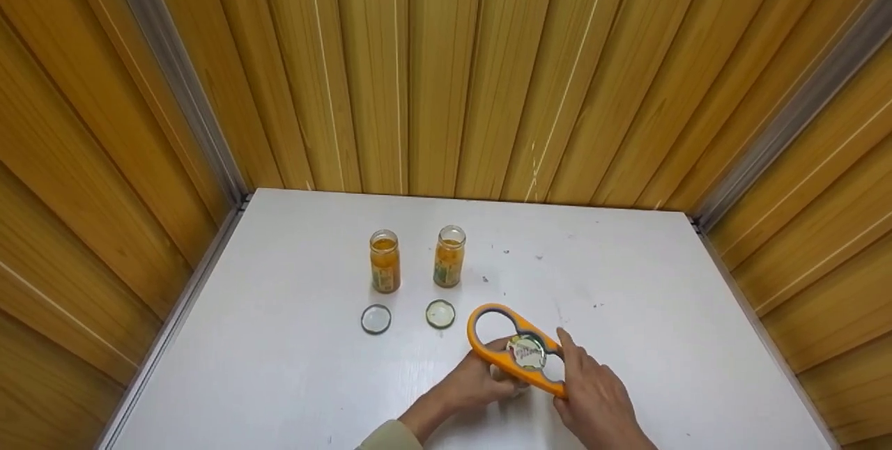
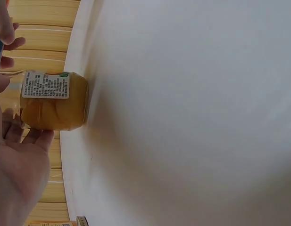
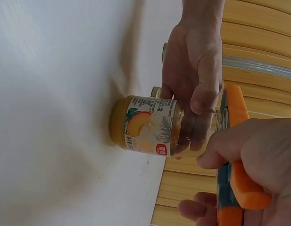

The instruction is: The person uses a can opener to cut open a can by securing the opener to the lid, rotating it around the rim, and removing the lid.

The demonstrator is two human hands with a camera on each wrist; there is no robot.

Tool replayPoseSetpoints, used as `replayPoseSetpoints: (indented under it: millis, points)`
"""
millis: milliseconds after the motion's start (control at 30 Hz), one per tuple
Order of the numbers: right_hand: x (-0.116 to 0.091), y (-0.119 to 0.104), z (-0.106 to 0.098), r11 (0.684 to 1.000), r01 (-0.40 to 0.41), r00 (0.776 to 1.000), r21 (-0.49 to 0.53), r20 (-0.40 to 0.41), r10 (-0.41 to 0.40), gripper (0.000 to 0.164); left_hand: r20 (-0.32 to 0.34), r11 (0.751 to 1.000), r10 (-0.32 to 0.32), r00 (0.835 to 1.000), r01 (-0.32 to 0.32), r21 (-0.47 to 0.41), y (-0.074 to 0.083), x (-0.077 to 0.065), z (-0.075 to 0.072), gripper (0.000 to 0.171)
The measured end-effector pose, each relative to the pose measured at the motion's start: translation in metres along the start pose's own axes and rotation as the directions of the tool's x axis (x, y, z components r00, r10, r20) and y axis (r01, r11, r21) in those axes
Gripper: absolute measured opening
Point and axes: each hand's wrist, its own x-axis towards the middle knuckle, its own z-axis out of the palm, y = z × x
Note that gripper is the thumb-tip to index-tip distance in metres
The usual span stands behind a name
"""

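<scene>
A peach-label glass jar (image 3: pixel 150 125) is upright or nearly so, low and right of centre in the head view; whether its base touches the white table (image 1: pixel 279 366) is unclear. The left hand (image 1: pixel 481 382) is nearer, its fingers and thumb wrapped round the jar's upper part. Just above them, the middle ring of an orange jar opener (image 1: pixel 512 366) surrounds the metal lid (image 1: pixel 527 352), lying across the jar's long axis. The right hand (image 1: pixel 596 391) grips the opener's lower-right end. Toward the picture's centre, two uncapped jars (image 1: pixel 385 265) (image 1: pixel 448 262) stand behind two loose lids (image 1: pixel 376 319) (image 1: pixel 440 314)
</scene>
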Motion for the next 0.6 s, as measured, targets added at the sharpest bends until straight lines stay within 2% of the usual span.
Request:
replayPoseSetpoints:
  millis: [67,200,400,533,600]
  points:
    - [0.001,-0.003,0.001,0.999,0.001,1.000,-0.048,0.010,-0.001,0.090,-0.009,1.000,0.009,1.000,-0.009,0.010,0.000,-0.001,0.002,0.058]
    - [0.003,-0.009,0.000,0.995,-0.019,0.997,-0.102,0.074,0.027,0.083,-0.027,1.000,0.002,1.000,-0.001,0.021,0.000,-0.001,0.008,0.058]
    - [0.006,-0.009,-0.001,0.991,-0.009,0.997,-0.133,0.075,0.019,0.083,-0.085,0.996,-0.089,0.992,0.090,0.005,0.002,-0.001,0.014,0.061]
    - [0.007,-0.008,0.000,0.989,-0.006,0.997,-0.146,0.074,0.017,0.084,-0.150,0.992,-0.126,0.981,0.124,-0.021,0.005,-0.002,0.022,0.059]
    - [0.008,-0.009,0.000,0.990,-0.013,0.997,-0.141,0.072,0.024,0.081,-0.188,0.992,-0.124,0.974,0.121,-0.026,0.007,-0.004,0.027,0.061]
